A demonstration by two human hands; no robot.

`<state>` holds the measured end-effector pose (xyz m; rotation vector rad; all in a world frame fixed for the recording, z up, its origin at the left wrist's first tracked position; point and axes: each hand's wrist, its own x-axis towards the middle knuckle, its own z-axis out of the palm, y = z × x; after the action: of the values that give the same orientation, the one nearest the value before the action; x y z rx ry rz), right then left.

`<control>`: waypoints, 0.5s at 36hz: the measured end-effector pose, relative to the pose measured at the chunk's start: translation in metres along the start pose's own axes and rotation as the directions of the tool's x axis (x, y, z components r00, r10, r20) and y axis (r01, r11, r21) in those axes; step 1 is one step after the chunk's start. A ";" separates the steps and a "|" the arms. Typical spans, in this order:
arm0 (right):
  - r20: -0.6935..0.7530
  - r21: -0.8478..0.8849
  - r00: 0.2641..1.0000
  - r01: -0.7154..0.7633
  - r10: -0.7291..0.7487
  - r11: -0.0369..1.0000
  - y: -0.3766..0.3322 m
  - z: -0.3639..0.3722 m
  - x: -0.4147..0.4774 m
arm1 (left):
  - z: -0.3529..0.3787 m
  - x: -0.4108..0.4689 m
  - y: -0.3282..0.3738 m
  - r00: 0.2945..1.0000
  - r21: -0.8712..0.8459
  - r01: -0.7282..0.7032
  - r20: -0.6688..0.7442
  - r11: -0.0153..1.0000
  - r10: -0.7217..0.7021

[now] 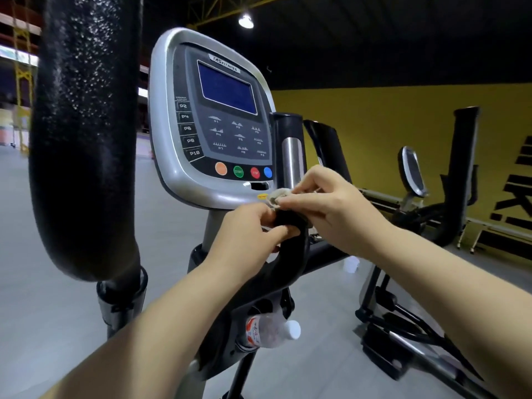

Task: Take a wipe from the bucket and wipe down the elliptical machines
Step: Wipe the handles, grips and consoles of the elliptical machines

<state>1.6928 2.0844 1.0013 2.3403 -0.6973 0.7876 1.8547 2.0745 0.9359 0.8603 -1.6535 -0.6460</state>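
Wipe (277,196) pinched by right hand (325,208) onto handlebar tip (290,219), itself gripped by left hand (244,234); wiping underway, console (184,182) judged due next.

dim hall, ceiling lamp (246,21) glaring, edges bowed, soft blur

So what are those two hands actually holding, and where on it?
The right hand pinches a crumpled wipe by its bunched edge, over the tip of the black handlebar. The left hand grips that handlebar just below its tip.
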 end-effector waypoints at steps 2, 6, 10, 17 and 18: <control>-0.026 -0.041 1.000 -0.001 0.000 0.999 0.011 -0.003 0.019 | 0.001 0.000 -0.001 1.000 0.012 0.011 -0.019 1.000 -0.011; -0.147 -0.105 0.987 -0.082 0.066 0.991 0.039 -0.003 0.060 | 0.002 -0.002 0.002 0.999 -0.003 0.024 -0.029 1.000 -0.024; -0.238 0.034 0.951 -0.195 0.197 0.980 0.050 0.000 0.078 | -0.001 -0.002 0.005 0.999 0.005 0.051 -0.013 0.999 -0.051; -0.338 0.153 0.919 -0.160 0.204 0.975 0.033 0.013 0.014 | -0.003 0.002 0.017 0.994 -0.032 0.081 -0.075 0.996 -0.083; -0.333 0.188 0.921 -0.144 0.201 0.971 0.028 0.017 0.000 | -0.003 0.004 0.020 0.991 -0.008 0.069 -0.112 0.998 -0.070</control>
<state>1.6820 2.0534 0.9994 2.2088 -0.7101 1.3472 1.8525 2.0829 0.9549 0.9384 -1.5261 -0.6369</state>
